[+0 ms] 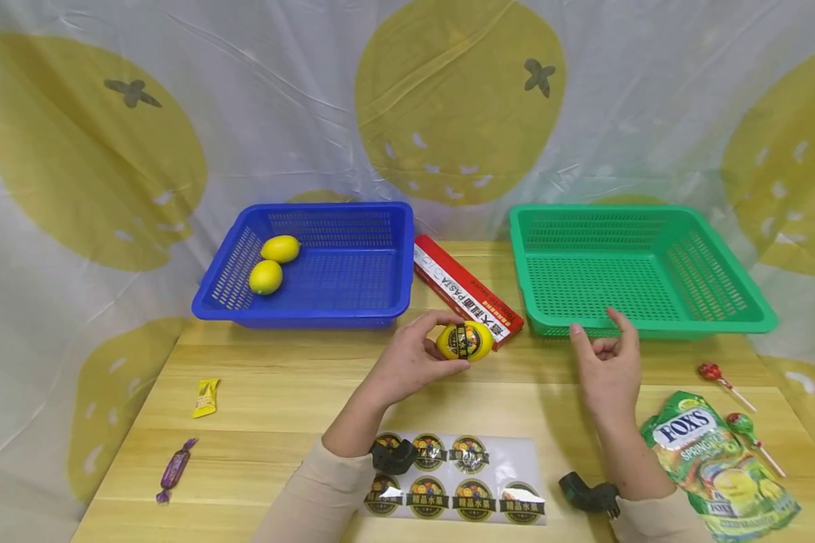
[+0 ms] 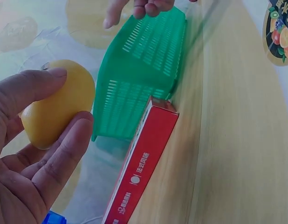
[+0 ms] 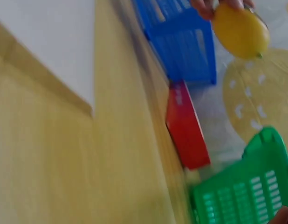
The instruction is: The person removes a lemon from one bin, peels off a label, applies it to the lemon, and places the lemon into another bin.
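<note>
A yellow lemon [image 1: 481, 341] with a black round fruit sticker [image 1: 463, 342] on its side is pinched between the thumb and fingers of my left hand [image 1: 407, 363], above the table in front of the pasta box. The left wrist view shows the lemon's plain side [image 2: 60, 105], with fingertips on it. My right hand [image 1: 611, 373] hovers before the green basket, thumb and index finger extended, other fingers bent, holding nothing. Below the hands lies a sticker sheet [image 1: 512, 467] with several matching round labels and a bare patch in its upper row.
Two lemons [image 1: 266, 277] sit in the blue basket [image 1: 306, 313]. A red pasta box [image 1: 458, 283] lies between it and the green basket [image 1: 645, 326]. Wrapped candies [image 1: 174, 471] lie at left; lollipops [image 1: 709, 371] and a green Fox's bag [image 1: 720, 467] at right.
</note>
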A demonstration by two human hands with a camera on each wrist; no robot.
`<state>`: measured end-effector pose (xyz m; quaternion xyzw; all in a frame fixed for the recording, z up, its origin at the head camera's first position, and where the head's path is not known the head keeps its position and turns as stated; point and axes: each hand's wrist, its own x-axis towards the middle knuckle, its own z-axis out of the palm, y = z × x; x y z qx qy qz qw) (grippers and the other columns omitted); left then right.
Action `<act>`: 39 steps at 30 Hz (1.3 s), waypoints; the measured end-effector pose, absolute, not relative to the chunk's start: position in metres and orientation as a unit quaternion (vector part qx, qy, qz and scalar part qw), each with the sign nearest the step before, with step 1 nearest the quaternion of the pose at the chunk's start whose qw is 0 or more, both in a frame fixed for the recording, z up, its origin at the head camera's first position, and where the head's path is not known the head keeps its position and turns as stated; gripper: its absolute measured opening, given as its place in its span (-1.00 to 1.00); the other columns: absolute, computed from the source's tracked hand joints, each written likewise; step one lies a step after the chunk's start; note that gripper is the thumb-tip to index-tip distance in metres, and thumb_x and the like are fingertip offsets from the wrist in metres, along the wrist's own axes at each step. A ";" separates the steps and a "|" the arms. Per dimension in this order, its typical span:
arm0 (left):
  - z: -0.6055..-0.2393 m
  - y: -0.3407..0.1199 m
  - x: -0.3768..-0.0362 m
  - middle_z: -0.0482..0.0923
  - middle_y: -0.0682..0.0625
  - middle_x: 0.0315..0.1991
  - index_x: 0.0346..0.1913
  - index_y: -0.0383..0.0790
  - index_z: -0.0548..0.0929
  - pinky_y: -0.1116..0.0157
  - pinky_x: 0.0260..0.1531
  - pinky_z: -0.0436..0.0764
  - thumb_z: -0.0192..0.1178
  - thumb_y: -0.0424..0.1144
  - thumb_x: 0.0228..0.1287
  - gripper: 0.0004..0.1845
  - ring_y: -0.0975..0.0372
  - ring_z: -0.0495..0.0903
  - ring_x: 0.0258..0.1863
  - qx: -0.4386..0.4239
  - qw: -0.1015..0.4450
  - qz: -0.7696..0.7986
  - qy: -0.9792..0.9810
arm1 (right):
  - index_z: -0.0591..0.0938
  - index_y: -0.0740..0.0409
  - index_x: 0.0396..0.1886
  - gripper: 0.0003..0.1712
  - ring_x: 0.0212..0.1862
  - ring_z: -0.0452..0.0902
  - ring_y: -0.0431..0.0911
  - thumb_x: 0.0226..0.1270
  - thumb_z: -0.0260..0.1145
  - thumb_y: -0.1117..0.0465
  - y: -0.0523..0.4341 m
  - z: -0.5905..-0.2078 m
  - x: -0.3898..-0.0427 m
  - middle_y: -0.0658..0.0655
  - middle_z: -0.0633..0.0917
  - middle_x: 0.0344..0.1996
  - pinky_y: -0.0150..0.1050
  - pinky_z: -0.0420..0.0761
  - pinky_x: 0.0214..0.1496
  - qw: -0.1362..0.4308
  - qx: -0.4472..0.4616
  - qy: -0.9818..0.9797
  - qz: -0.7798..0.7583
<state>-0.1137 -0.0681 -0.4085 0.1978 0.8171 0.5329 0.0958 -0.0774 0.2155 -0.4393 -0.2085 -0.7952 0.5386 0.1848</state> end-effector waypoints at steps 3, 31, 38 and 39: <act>-0.408 -0.067 -0.115 0.54 -0.13 0.17 0.21 0.00 0.57 0.36 -0.37 0.72 0.56 -0.31 0.07 -0.38 0.26 0.71 -0.42 0.203 0.093 0.528 0.819 | 0.27 -0.21 0.55 -0.18 -0.41 0.38 -0.25 0.38 0.35 -0.18 0.231 -0.438 -0.081 -0.11 0.46 -0.40 -0.44 0.42 -0.38 0.174 -0.236 -0.798 0.527; -0.389 0.026 -0.167 0.63 0.03 0.20 0.35 -0.04 0.55 0.41 0.00 0.60 0.49 0.01 0.19 -0.33 0.22 0.58 0.04 0.297 -0.048 0.407 0.862 | 0.21 -0.33 0.55 -0.14 -0.56 0.45 -0.25 0.34 0.33 -0.28 0.250 -0.448 -0.085 -0.21 0.55 -0.59 -0.37 0.47 -0.46 0.138 -0.291 -0.774 0.545; -0.386 0.063 -0.189 0.62 0.15 0.27 0.34 0.02 0.56 0.38 -0.09 0.34 0.41 0.13 0.21 -0.34 0.25 0.41 0.02 0.323 -0.072 0.290 0.898 | 0.21 -0.32 0.55 -0.12 -0.56 0.45 -0.25 0.32 0.34 -0.31 0.250 -0.447 -0.086 -0.20 0.56 -0.59 -0.35 0.48 -0.49 0.134 -0.291 -0.777 0.542; -0.386 0.066 -0.190 0.62 0.16 0.26 0.34 0.03 0.56 0.39 -0.13 0.31 0.41 0.13 0.21 -0.35 0.25 0.37 -0.02 0.317 -0.066 0.292 0.900 | 0.21 -0.32 0.55 -0.12 -0.56 0.45 -0.25 0.32 0.34 -0.31 0.249 -0.447 -0.086 -0.20 0.56 -0.59 -0.35 0.48 -0.50 0.135 -0.291 -0.777 0.542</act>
